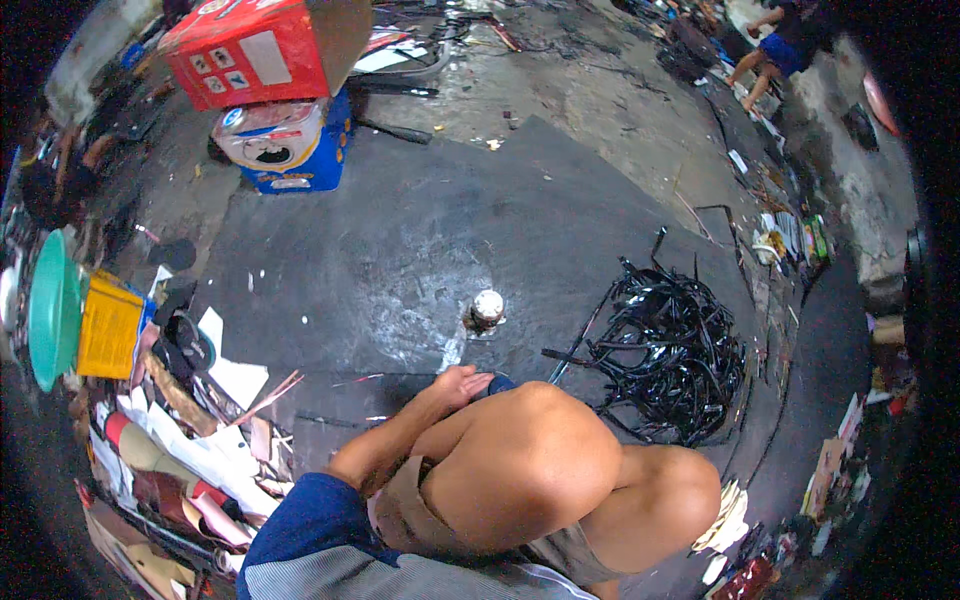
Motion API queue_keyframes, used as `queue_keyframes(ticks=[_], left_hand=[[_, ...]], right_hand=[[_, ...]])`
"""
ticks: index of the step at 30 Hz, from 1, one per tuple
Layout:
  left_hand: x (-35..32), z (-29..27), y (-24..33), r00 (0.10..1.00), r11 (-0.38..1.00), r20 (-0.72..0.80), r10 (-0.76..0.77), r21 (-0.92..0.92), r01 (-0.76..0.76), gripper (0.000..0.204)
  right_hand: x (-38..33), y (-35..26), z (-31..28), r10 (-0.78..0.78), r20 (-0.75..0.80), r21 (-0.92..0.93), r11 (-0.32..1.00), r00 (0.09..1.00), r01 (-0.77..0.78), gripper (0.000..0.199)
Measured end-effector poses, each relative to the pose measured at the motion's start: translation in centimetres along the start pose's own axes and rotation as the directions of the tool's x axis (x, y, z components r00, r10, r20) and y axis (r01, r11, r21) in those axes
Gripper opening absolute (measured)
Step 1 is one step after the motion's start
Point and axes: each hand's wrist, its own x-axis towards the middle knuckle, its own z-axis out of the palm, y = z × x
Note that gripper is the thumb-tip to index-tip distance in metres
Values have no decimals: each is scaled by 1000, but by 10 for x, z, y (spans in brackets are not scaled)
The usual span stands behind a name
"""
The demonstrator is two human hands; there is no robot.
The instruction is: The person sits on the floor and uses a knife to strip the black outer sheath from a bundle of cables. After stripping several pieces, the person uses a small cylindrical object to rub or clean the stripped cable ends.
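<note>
One left hand (462, 383) open on dark mat (400, 240), small upright bottle (486, 311) just ahead, right hand unseen.

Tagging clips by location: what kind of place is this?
Likely an informal floor-level workshop or scrap-sorting spot. A dark mat is spread on rough ground, a heap of black strips lies on it, and cardboard boxes and paper scraps crowd the edges. The left hand rests near the knee.

Open dark mat (420, 230) ahead; black strip tangle (668, 350) blocks right, paper scraps (200, 450) left, probably a small can (487, 308) centre.
</note>
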Motion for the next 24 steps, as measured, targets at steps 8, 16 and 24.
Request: queue_keyframes(ticks=[8, 16, 24], left_hand=[[18, 38, -36, 899, 851, 218, -381, 463, 248, 37], [-128, 249, 5, 986, -88, 39, -160, 995, -53, 36], [-72, 340, 92, 862, -690, 265, 432, 713, 127, 114]], right_hand=[[7, -30, -70, -8, -257, -82, 997, 966, -14, 31], [73, 60, -159, -38, -785, -87, 995, 618, -49, 26], [213, 203, -255, 763, -395, 465, 646, 511, -606, 94]])
